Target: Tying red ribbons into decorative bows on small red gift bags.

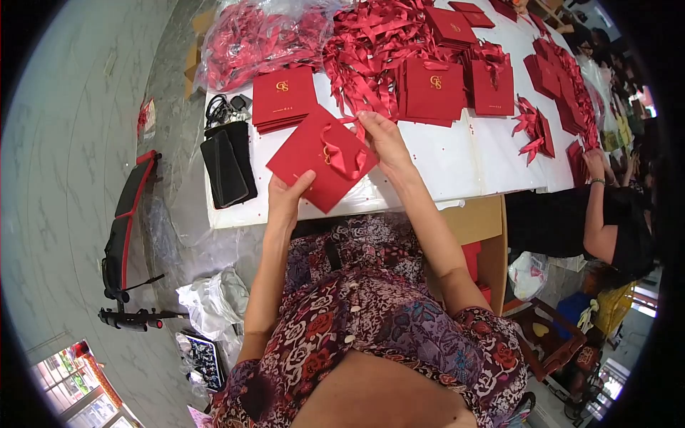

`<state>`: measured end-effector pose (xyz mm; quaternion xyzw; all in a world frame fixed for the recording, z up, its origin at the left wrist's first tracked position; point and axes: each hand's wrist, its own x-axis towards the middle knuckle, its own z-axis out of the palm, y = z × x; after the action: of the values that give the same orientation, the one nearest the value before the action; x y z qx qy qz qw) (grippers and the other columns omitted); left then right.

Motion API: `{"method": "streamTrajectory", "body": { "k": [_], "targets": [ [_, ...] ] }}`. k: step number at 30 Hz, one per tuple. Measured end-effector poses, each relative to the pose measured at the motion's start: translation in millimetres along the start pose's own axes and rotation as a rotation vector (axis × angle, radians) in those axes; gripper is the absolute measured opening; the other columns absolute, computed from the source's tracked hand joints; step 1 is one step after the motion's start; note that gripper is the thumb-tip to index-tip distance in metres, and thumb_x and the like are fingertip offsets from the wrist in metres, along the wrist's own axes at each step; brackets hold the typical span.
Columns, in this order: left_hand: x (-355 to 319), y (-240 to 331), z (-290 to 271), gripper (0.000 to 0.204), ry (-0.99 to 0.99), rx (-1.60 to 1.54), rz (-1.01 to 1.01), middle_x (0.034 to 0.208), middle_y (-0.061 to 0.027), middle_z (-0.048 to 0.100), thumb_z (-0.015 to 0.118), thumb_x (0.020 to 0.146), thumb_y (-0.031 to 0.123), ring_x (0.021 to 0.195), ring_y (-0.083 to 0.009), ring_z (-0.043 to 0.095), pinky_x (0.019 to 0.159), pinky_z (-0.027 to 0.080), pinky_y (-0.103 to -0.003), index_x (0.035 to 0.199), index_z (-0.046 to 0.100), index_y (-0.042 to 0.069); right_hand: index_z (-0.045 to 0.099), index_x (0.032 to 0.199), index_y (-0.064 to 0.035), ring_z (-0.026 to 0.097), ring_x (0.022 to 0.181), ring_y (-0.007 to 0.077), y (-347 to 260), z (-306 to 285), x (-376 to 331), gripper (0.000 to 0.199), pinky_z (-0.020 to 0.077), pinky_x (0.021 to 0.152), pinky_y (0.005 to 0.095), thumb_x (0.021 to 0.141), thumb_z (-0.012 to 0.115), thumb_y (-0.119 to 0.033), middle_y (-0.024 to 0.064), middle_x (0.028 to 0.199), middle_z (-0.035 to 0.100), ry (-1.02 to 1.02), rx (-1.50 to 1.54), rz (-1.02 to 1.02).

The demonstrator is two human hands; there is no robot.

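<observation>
A flat red paper gift bag [307, 153] with gold print is tilted above the near edge of the table. My left hand [287, 194] grips its lower left side, thumb on the front and the fingers behind. At the bag's upper right, my right hand [384, 139] pinches a red satin ribbon [347, 162], which loops down across the front. Just behind lies a stack of similar red bags [284, 94]. Beyond my right hand, a big heap of loose red ribbons [364, 53] spreads over the white table [442, 167].
More red bags [434, 89] stand in stacks to the right. A clear plastic sack of ribbons [264, 36] sits at the back left. A black phone or wallet [225, 167] and a cable [217, 110] lie at the left. Another person's hand [594, 162] works at the far right. An open cardboard box [474, 221] stands under the table.
</observation>
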<state>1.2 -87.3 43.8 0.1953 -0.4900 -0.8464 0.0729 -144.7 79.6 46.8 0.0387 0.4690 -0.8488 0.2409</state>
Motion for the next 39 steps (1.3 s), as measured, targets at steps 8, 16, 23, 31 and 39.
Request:
{"method": "streamTrajectory", "body": {
  "k": [8,16,23,31,39],
  "targets": [
    [-37,18,8,0.029,0.030,0.416,0.150,0.097,-0.0054,0.070,0.073,0.087,0.008,0.085,-0.0118,0.064,0.077,0.051,-0.027,0.113,0.064,-0.002,0.068,0.093,-0.0042,0.054,0.063,0.0030,-17,-20,36,0.018,0.0439,0.057,0.0190,0.095,0.067,-0.022,-0.0029,0.076,0.063,0.092,-0.280,-0.173],
    [-39,34,11,0.034,0.201,1.102,0.834,0.092,-0.0074,0.064,0.064,0.084,-0.006,0.084,-0.0211,0.058,0.077,0.046,-0.031,0.117,0.066,0.000,0.067,0.092,-0.0029,0.056,0.065,0.0050,-14,-47,27,0.020,0.0458,0.057,0.0214,0.088,0.075,-0.020,-0.0024,0.074,0.061,0.128,-0.447,-0.405],
    [-44,-24,5,0.071,-0.062,1.524,0.732,0.109,-0.0066,0.056,0.072,0.060,-0.001,0.102,-0.0295,0.051,0.087,0.040,-0.043,0.128,0.062,0.017,0.062,0.081,-0.0045,0.062,0.067,0.0254,6,-48,-3,0.032,0.0485,0.062,0.0369,0.074,0.082,-0.029,0.0088,0.078,0.061,0.183,-1.342,-0.563],
    [-29,-35,23,0.059,-0.228,1.389,0.609,0.118,-0.0098,0.055,0.082,0.073,0.028,0.109,-0.0325,0.049,0.092,0.041,-0.045,0.126,0.061,0.012,0.066,0.087,-0.0038,0.065,0.073,0.0284,-6,-63,0,0.021,0.0501,0.065,0.0386,0.080,0.076,-0.021,0.0121,0.080,0.065,0.135,-1.405,-0.760],
    [17,-26,38,0.027,-0.184,1.056,0.578,0.092,-0.0079,0.067,0.072,0.085,0.012,0.080,-0.0185,0.060,0.074,0.049,-0.030,0.111,0.070,0.004,0.066,0.079,-0.0050,0.064,0.066,0.0267,-11,-58,-10,0.021,0.0487,0.059,0.0369,0.075,0.080,-0.020,0.0079,0.073,0.065,0.129,-1.287,-0.766]
  ]
}}
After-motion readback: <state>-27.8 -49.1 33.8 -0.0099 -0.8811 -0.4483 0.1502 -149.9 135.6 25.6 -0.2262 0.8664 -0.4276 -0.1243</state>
